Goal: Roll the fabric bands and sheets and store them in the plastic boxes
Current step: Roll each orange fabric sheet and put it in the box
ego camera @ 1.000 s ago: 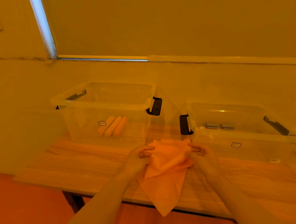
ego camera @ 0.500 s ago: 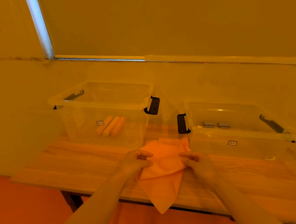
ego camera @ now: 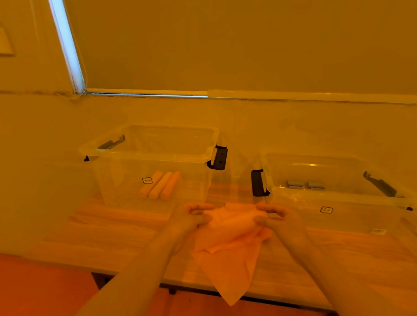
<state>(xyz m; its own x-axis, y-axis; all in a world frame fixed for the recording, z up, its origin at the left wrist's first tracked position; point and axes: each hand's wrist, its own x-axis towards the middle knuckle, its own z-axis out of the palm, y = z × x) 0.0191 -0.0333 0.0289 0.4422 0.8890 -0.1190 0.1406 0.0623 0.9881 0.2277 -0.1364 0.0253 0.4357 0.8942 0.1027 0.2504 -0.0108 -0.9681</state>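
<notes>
Head view: I'm rolling a limp orange sheet (ego camera: 229, 240) over the bench (ego camera: 107, 229)
Left grip (ego camera: 191, 214) and right grip (ego camera: 279, 220) pinch its top edge; soft, light, best taken at the corners

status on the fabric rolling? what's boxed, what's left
Done: three orange rolls lie in the left box; two small grey rolls lie in the right box. In hand: left hand and right hand grip the orange sheet, partly rolled, one corner hanging over the table edge. Left: finish rolling, box it.
</notes>
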